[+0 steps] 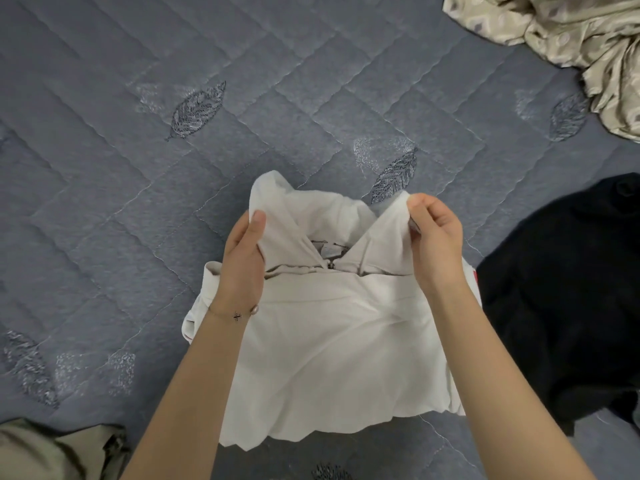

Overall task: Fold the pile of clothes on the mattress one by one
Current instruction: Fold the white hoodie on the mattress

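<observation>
Gripping one top corner of the white garment (329,341) with left hand (242,258), pinching opposite flap with right hand (434,237); risking a skewed, bunched fold if lowered unevenly onto the mattress (138,168).

Nothing can be read here, neither words, numbers nor brand marks. The white garment (332,341) has a small pale label (325,251) sewn inside its neck opening, between the two raised collar flaps, but any print on it is too small and blurred to make out. A thin bracelet (227,315) on the left wrist carries a small dark charm (237,316) shaped like a crossed X; it could be a letter or only an ornament.
</observation>
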